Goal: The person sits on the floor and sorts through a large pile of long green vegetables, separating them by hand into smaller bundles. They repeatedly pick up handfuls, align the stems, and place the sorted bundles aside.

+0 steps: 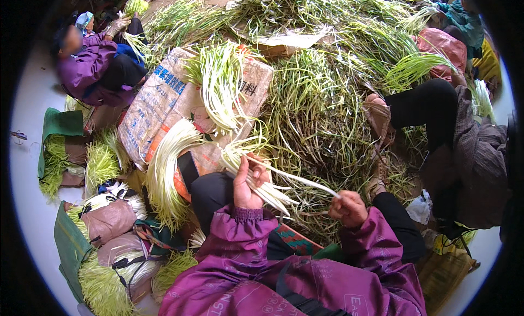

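My left hand (250, 185) is closed around a small bunch of pale leafy stalks (272, 194), their white ends pointing right and down. Between the fingertips of my right hand (348, 208) is the end of one white stalk (307, 179), which stretches across from the bunch. Just left of my left hand, a thick bundle of blanched stalks (163, 164) lies over the edge of printed woven sacks (151, 111). Farther forward, a looser bunch of green and white stalks (219, 86) rests on the same sacks.
A large heap of green leaves and stalks (319, 123) spreads ahead. Tied, wrapped bundles (110, 221) stand at the left beside green woven material (69, 238). A person in purple (88, 64) sits at the upper left. Another person's dark-clad knee (425, 99) is close on the right.
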`<action>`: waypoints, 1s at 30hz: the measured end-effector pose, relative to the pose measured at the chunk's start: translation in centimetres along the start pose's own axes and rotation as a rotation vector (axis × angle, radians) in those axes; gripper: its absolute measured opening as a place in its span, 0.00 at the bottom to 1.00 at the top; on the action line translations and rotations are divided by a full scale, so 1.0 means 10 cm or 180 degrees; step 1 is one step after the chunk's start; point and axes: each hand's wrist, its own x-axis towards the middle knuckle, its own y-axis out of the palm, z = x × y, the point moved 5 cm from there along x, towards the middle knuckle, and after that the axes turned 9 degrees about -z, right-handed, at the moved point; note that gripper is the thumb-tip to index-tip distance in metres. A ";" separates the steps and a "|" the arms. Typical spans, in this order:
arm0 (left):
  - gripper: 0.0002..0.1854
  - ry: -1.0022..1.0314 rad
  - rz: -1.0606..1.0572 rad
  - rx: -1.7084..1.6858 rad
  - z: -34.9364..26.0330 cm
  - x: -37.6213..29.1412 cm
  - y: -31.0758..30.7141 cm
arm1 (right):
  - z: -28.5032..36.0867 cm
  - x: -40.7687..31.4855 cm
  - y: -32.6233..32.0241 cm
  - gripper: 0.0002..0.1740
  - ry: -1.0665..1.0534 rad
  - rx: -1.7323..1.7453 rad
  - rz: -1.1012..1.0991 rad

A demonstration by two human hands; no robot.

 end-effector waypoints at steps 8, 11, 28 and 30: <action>0.23 -0.0006 0.0234 0.0528 0.43 -0.15 0.06 | 0.18 0.43 0.87 0.11 -0.0812 -0.2974 0.0446; 0.18 -0.0127 -0.0134 0.0562 0.40 -0.13 0.00 | -0.02 0.57 0.84 0.14 -0.0210 -0.2957 0.1350; 0.08 -0.0394 -0.0969 0.0326 0.37 -0.01 0.05 | -0.18 2.86 -1.33 0.05 -0.0823 -0.4693 -0.1693; 0.10 -0.0422 -0.1017 0.0459 0.37 -0.04 0.01 | 0.25 2.60 -1.20 0.08 -0.0604 -0.3518 -0.1544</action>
